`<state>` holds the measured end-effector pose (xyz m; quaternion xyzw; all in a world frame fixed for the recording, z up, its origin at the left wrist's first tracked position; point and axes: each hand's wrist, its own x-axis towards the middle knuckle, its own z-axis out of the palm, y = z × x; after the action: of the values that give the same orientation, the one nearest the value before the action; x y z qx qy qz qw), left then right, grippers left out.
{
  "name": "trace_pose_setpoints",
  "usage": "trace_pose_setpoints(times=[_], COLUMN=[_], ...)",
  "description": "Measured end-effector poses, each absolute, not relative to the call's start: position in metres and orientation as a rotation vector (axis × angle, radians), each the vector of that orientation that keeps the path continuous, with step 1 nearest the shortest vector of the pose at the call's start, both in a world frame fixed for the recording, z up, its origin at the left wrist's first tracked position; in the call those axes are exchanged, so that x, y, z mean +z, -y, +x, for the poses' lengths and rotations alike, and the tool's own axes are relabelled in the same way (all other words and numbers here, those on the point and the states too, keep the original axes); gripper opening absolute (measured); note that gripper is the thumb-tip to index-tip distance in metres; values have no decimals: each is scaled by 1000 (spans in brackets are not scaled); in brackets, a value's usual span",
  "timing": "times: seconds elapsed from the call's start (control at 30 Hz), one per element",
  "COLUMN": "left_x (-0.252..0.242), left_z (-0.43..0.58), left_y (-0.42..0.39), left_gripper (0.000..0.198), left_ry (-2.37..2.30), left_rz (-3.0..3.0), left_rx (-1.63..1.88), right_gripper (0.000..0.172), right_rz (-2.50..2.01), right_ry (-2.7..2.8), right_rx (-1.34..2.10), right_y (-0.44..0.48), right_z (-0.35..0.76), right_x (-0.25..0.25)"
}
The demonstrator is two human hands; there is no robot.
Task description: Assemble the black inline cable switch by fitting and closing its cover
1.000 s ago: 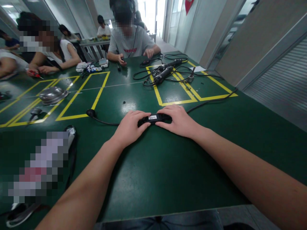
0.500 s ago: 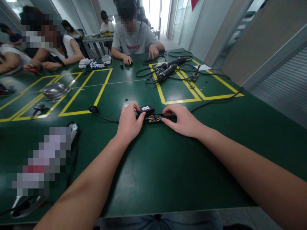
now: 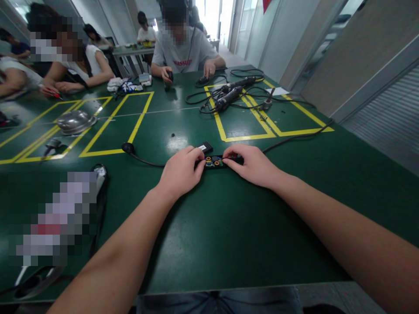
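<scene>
An open black case with a circuit board (image 3: 214,162) lies on the green table between my hands; small copper-coloured rings and wires show inside it. My left hand (image 3: 181,171) is closed, thumb and fingers pinching at the left end of the case. At the right end, my right hand (image 3: 249,165) grips it between thumb and forefinger. Just behind the case rests a black cover with a white label (image 3: 205,148), partly hidden by my left fingers. A cable leads left to a black round-ended plug (image 3: 128,148), and another cable (image 3: 294,136) runs off to the right.
Black electric screwdrivers (image 3: 229,98) with tangled cables lie at the back right, near small screws (image 3: 262,117). A metal bowl (image 3: 76,122) sits at the left. A blurred-out bag-like object (image 3: 59,213) lies at the front left. Across the table a person (image 3: 183,52) handles a dark part.
My left hand has shifted from the black cover onto the left end of the case. My right hand has barely moved. The person opposite has lifted a dark part.
</scene>
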<state>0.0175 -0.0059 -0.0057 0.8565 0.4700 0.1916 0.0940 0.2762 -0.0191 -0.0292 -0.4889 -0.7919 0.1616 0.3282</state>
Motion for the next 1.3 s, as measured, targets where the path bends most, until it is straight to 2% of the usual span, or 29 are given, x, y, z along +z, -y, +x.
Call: trace_pose_setpoints(times=[0.33, 0.77, 1.07, 1.3], left_x=[-2, -7, -7, -6], left_z=[18, 8, -4, -5], left_y=[4, -5, -14, -16], left_gripper=[6, 13, 14, 17], left_ry=[-1387, -1217, -1071, -1092], left_rz=[2515, 2484, 2453, 2531], left_rx=[478, 717, 691, 634], right_gripper=[8, 9, 14, 15], right_rz=[-1262, -1245, -1308, -1302], right_ry=[2093, 2076, 1951, 1967], right_rx=[383, 347, 598, 593], right_y=[19, 20, 14, 12], right_z=[281, 281, 288, 289], right_x=[-30, -26, -26, -27])
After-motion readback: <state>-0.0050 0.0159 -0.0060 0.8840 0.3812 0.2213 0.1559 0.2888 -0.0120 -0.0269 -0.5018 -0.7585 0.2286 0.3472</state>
